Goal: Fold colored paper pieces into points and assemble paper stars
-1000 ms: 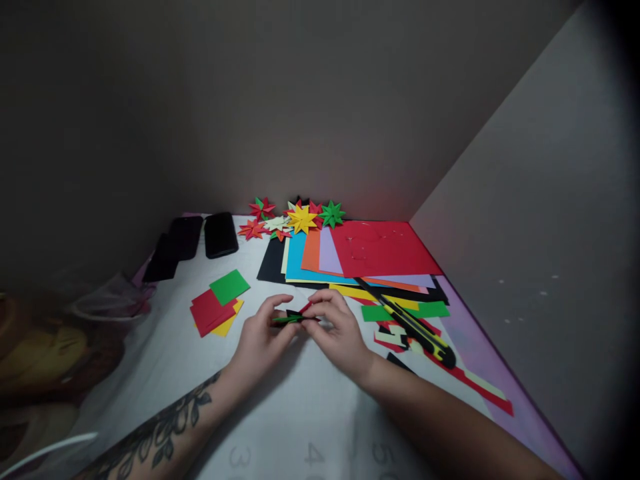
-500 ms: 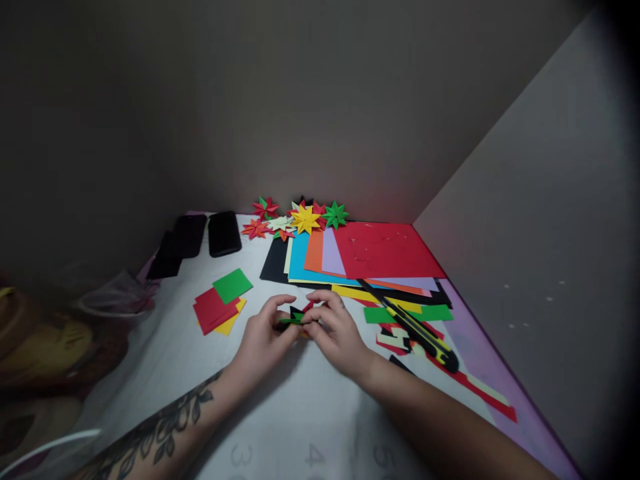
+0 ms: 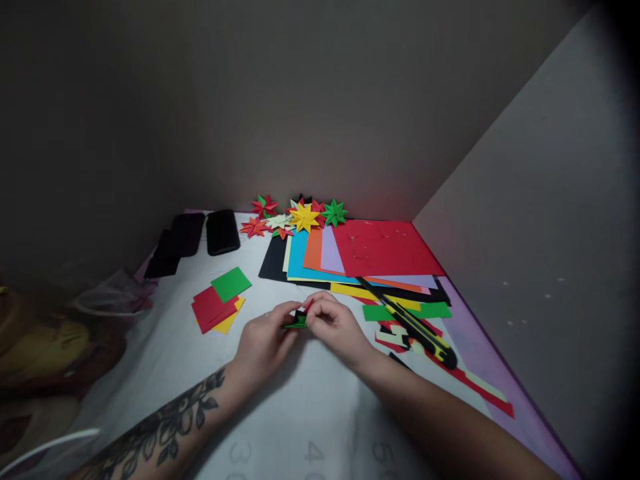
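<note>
Between my hands, low over the white table cover, is a small folded paper piece [image 3: 299,321] in green, black and red. My left hand [image 3: 267,339] pinches its left side between thumb and fingers. The fingers of my right hand [image 3: 336,328] are closed on its right side, by the red part. My fingertips hide much of the piece. To the left lie square papers: a green one [image 3: 231,285] over red [image 3: 213,308] and yellow ones [image 3: 231,319].
Several folded paper stars [image 3: 305,218] stand at the back wall, beside fanned coloured sheets [image 3: 390,250]. A yellow-black cutter [image 3: 423,333] lies on paper strips [image 3: 487,393] at the right. Dark phone-like objects [image 3: 223,233] lie at the back left.
My fingers have drawn in closer around the folded piece. My left index finger has lowered onto it, and my right fingers have curled in tighter.
</note>
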A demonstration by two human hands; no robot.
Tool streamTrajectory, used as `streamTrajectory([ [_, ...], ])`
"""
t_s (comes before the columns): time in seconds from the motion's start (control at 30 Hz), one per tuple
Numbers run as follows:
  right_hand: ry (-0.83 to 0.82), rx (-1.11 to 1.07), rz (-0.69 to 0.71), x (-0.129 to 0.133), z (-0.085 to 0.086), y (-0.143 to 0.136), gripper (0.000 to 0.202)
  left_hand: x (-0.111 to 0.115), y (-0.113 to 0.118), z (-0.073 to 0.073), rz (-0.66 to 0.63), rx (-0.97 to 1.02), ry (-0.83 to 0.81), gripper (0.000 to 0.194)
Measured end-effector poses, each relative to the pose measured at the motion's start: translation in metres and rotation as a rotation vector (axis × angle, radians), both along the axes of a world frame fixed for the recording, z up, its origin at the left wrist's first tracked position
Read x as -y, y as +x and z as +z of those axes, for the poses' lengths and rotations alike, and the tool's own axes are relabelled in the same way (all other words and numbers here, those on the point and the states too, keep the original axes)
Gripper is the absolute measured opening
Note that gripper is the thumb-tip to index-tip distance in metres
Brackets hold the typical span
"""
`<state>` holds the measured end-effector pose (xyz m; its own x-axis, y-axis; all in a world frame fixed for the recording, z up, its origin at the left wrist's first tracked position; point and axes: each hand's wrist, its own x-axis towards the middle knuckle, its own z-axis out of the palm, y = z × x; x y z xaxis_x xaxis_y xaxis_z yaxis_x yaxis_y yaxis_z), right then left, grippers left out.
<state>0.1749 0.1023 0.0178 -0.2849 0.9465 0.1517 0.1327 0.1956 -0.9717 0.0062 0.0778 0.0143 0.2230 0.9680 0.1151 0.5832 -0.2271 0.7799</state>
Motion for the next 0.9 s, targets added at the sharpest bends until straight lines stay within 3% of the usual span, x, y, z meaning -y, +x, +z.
streamTrajectory([
  [0.2,-0.241,-0.153,0.035,0.0,-0.004,-0.002,0.008,-0.001,-0.002,0.001,0.01,-0.055,0.01,0.035],
  [0.27,-0.253,-0.165,0.053,0.0,-0.004,-0.001,0.009,-0.001,-0.001,0.002,0.024,-0.013,-0.017,0.036],
  [0.53,0.011,0.0,-0.03,-0.001,0.0,0.003,0.009,-0.007,0.009,0.009,0.155,0.351,-0.256,0.041],
  [0.7,0.236,0.122,-0.12,0.003,-0.005,0.003,0.009,-0.007,0.011,0.01,0.201,0.411,-0.364,0.044],
  [0.9,0.469,0.21,-0.164,0.005,-0.007,0.003,0.01,-0.005,0.012,0.008,0.189,0.459,-0.34,0.042],
])
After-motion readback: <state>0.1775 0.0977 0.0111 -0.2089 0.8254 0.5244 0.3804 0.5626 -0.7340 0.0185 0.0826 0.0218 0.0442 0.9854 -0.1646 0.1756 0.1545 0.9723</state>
